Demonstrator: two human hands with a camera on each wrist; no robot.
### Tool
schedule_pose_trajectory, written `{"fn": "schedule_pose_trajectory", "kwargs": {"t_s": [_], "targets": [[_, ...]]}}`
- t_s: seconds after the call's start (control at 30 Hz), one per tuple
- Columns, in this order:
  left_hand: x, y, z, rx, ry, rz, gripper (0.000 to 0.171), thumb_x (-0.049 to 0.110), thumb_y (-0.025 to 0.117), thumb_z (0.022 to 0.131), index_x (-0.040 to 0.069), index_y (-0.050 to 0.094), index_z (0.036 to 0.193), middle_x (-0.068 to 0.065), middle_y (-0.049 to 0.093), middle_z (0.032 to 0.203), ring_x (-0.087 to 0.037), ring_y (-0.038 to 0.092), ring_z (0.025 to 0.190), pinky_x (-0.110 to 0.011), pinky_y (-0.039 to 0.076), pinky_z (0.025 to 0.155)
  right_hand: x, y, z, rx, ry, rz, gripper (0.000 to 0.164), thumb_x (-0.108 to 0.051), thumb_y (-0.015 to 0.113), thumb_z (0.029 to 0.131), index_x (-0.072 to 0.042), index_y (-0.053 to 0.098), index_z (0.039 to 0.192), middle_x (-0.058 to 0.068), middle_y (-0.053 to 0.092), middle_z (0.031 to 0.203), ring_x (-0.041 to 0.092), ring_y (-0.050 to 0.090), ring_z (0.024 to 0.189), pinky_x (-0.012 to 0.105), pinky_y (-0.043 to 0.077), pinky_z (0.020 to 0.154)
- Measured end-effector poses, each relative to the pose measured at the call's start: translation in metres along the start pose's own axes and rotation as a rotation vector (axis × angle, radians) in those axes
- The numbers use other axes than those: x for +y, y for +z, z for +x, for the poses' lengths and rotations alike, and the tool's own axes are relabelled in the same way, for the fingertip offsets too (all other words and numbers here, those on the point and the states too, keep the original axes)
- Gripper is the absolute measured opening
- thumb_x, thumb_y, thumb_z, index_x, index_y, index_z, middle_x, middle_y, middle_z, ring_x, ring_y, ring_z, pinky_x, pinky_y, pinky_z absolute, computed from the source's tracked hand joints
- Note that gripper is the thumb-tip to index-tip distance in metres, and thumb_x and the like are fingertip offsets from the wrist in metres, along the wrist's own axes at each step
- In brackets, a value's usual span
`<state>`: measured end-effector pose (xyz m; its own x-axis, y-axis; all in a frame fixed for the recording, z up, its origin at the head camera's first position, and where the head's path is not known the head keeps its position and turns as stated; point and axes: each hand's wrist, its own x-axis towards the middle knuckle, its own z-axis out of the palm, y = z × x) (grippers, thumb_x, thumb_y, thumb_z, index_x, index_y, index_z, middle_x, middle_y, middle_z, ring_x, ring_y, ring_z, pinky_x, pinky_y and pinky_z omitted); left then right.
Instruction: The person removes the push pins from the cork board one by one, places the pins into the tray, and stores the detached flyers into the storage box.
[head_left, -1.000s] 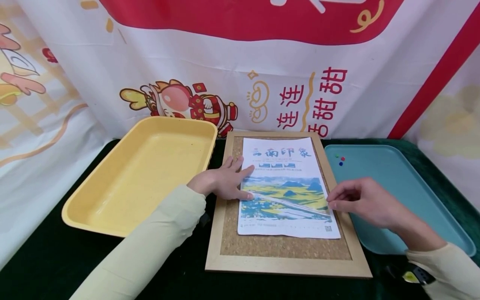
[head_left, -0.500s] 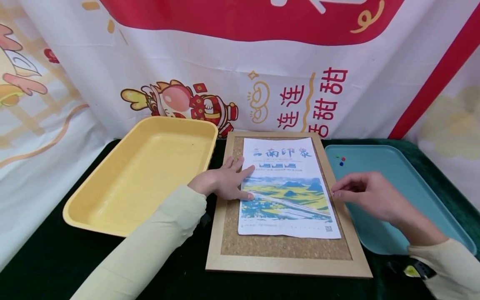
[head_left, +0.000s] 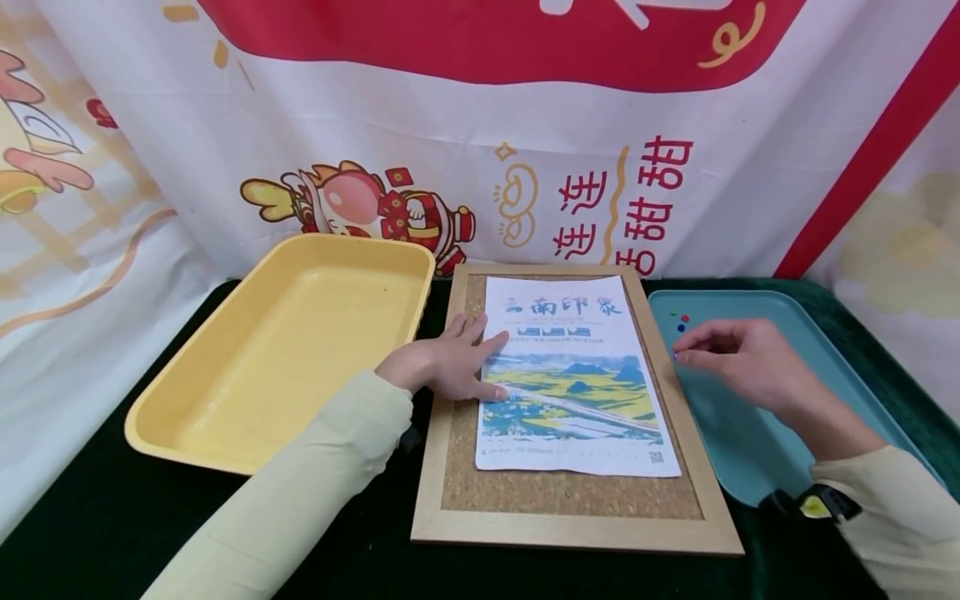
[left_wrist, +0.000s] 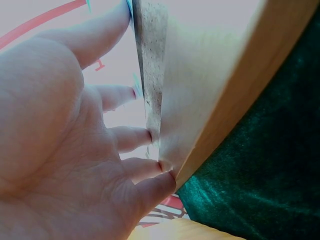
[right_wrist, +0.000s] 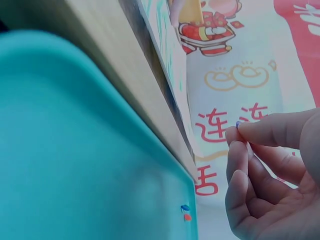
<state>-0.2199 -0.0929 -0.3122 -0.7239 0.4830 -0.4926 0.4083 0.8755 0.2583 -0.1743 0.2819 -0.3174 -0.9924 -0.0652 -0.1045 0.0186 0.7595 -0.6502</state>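
A printed landscape poster [head_left: 562, 408] lies on a wood-framed cork board [head_left: 570, 496]. My left hand [head_left: 453, 367], fingers spread, rests on the poster's left edge and the board's frame. To the right of the board, my right hand [head_left: 753, 367] hovers over the near-left part of a teal tray [head_left: 742, 307]. It pinches a tiny blue thumbtack [right_wrist: 238, 124] between thumb and forefinger; most of the tack is hidden by the fingertips. In the tray's far left corner lie a red thumbtack [head_left: 685, 317], a blue thumbtack [head_left: 681, 328] and a small green one [head_left: 673, 315].
A deep yellow basin [head_left: 277, 358] stands left of the board, close to its frame. Dark green cloth [head_left: 337, 533] covers the table. Behind everything hangs a white and red printed curtain [head_left: 420, 108].
My right hand has moved away from the poster's right edge, farther back and to the right over the tray, still pinching the tack. My left hand has stayed in place.
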Motion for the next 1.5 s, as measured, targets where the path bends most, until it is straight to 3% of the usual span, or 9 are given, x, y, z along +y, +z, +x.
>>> {"fn": "schedule_pose_trajectory", "kwargs": {"t_s": [0.4,0.67,0.83,1.13,1.5], "targets": [[0.001,0.0,-0.001,-0.009,-0.013,0.012,0.09,0.058,0.057,0.106,0.028,0.005,0.173,-0.011,-0.016,0.179,-0.039,-0.02,0.165,-0.059,0.004,0.134,0.015,-0.01,0.026,-0.016,0.097,0.052,0.043,-0.034,0.064,0.107,-0.006,0.067,0.139,0.023,0.062,0.143,0.033,0.051,0.124,0.036,0.05,0.089],[0.002,-0.001,-0.001,-0.019,-0.008,0.005,0.09,0.057,0.057,0.106,0.028,0.004,0.173,-0.011,-0.018,0.179,-0.039,-0.021,0.165,-0.058,0.004,0.134,0.032,-0.015,0.045,-0.018,0.171,0.057,0.046,-0.034,0.061,0.109,-0.002,0.064,0.143,0.027,0.058,0.148,0.034,0.052,0.119,0.034,0.051,0.087],[0.002,-0.001,0.0,-0.018,-0.003,0.003,0.09,0.057,0.057,0.106,0.028,0.004,0.173,-0.011,-0.017,0.179,-0.039,-0.021,0.165,-0.058,0.003,0.134,0.042,-0.016,0.05,-0.031,0.202,0.048,0.047,-0.032,0.058,0.11,-0.002,0.062,0.145,0.028,0.057,0.147,0.035,0.054,0.118,0.032,0.051,0.084],[-0.001,-0.001,-0.001,-0.016,-0.007,0.012,0.091,0.058,0.056,0.105,0.027,0.004,0.173,-0.012,-0.017,0.179,-0.04,-0.02,0.165,-0.059,0.004,0.134,0.049,-0.015,0.06,-0.052,0.226,0.06,0.046,-0.029,0.055,0.111,-0.001,0.059,0.147,0.03,0.053,0.15,0.041,0.052,0.126,0.038,0.049,0.09],[0.0,-0.001,0.0,-0.011,-0.008,0.004,0.091,0.058,0.057,0.105,0.027,0.005,0.173,-0.011,-0.017,0.179,-0.04,-0.02,0.165,-0.059,0.004,0.134,0.051,-0.013,0.065,-0.05,0.258,0.055,0.047,-0.03,0.053,0.111,0.0,0.059,0.147,0.031,0.051,0.151,0.041,0.049,0.124,0.043,0.048,0.094]]}}
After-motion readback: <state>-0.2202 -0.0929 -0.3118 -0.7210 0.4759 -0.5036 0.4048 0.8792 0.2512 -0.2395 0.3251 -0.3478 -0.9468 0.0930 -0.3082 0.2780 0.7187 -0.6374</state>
